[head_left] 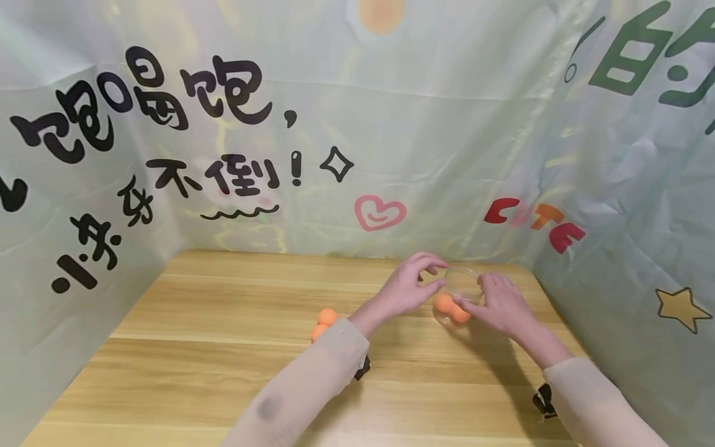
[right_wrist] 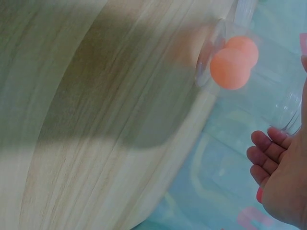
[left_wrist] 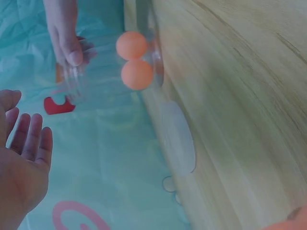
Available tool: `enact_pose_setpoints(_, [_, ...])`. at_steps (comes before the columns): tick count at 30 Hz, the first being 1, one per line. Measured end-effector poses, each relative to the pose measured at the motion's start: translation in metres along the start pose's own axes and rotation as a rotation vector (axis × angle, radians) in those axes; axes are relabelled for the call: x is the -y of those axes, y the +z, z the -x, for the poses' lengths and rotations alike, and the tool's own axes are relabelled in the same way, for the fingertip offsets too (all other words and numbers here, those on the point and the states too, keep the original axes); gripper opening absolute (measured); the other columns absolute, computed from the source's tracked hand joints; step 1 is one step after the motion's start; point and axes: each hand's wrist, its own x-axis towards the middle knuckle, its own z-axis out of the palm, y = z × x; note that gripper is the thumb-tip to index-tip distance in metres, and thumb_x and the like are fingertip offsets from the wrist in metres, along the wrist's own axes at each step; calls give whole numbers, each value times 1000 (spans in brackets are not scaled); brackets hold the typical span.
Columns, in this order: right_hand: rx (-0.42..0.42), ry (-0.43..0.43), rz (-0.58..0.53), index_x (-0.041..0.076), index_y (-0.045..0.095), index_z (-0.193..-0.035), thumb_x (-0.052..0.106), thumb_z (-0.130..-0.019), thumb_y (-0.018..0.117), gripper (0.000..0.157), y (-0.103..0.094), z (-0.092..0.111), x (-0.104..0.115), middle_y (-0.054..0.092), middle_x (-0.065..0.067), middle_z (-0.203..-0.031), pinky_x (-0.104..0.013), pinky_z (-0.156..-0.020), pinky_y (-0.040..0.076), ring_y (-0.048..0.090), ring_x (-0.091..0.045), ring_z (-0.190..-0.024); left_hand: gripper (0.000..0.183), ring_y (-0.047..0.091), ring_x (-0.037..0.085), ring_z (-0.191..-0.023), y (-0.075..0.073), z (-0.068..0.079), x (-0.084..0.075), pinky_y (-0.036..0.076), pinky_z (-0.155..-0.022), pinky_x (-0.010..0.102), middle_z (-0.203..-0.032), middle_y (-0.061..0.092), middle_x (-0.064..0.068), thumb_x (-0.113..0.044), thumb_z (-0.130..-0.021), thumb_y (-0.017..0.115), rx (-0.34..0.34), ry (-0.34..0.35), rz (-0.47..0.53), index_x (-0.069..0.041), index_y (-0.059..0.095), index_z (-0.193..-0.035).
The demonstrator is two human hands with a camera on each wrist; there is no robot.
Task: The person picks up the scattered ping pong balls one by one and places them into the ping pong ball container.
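A clear jar [head_left: 463, 282] stands upright on the table toward the back right, two orange balls [left_wrist: 137, 74] at its bottom. My right hand [head_left: 505, 304] is at its top, thumb on the near side and fingers curled around the rim in the head view. On the other side, my left hand [head_left: 410, 285] holds nothing; its fingers are spread in a loose curve beside the mouth of the jar. In the right wrist view, the right fingertips [right_wrist: 272, 136] lie right at the rim, with the thumb mostly out of sight.
Two more orange balls [head_left: 328, 317] lie on the wooden table [head_left: 223, 360], partly behind my left sleeve. A flat whitish disc [left_wrist: 178, 139] rests on the table near the jar. Printed cloth [head_left: 313, 124] walls in the back and both sides.
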Motion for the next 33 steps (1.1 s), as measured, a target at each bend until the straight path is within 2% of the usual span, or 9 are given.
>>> enact_pose_setpoints(4, [0,-3,-3,-12,52,-126,64,-94,65,83,0,0,0,57,-32,-123,-69,-96,40,51,-50,-113,32,61,6,-110,-8,7,-3,57,-88,26,-137,61,-3,-17,-100,73,-35,40,24,-15,69,-131])
enact_pose_setpoints(8, [7,3,-4,-12,52,-127,65,-95,64,85,0,0,-1,56,-32,-124,-69,-97,40,51,-50,-114,32,64,11,-110,-16,16,-4,60,-88,37,-136,62,-1,-15,-99,74,-67,79,58,-14,69,-130])
enact_pose_setpoints(17, [6,9,-11,-12,51,-127,65,-94,65,85,-1,1,0,57,-30,-121,-68,-97,40,51,-48,-112,33,65,15,-111,-35,37,-10,57,-87,33,-135,64,-2,-12,-98,73,-145,118,156,-13,68,-131])
enact_pose_setpoints(26, [6,-4,-21,-13,50,-129,63,-95,65,85,0,2,-2,55,-31,-124,-68,-99,39,50,-49,-115,39,64,15,-114,-59,66,-6,57,-88,34,-135,64,-1,-11,-97,75,-198,130,146,-14,66,-135])
enact_pose_setpoints(33, [1,-8,-20,-12,50,-127,62,-95,65,83,-1,1,-1,55,-32,-124,-69,-99,39,50,-50,-116,38,64,15,-114,-78,83,2,58,-89,37,-134,66,1,-11,-97,76,-200,122,108,-14,67,-134])
